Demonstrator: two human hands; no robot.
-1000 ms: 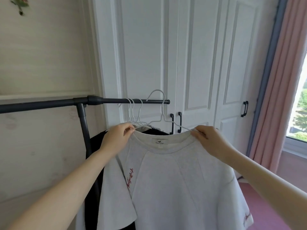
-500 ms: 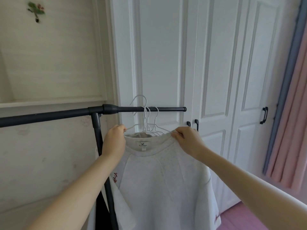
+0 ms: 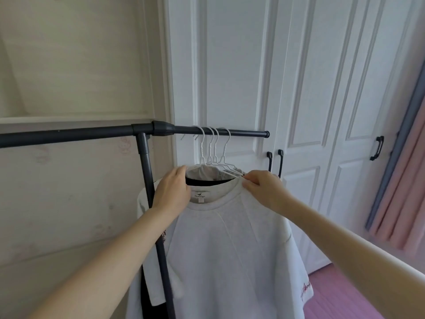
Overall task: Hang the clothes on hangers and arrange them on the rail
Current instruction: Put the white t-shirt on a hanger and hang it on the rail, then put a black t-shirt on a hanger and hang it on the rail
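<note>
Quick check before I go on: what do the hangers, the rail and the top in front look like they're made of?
Hangers: thin white wire, probably coated metal, judging by the slim smooth hooks. Rail: dark grey matte tube, likely painted metal, with what looks like a plastic joint collar. T-shirt: soft pale grey knit, probably cotton jersey, with a ribbed collar and red embroidery on the sleeve.

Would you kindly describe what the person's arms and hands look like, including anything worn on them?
Both forearms are bare as far as the frame shows: no sleeves, watch or bracelet. The left hand and right hand wear no gloves, and no rings show.
</note>
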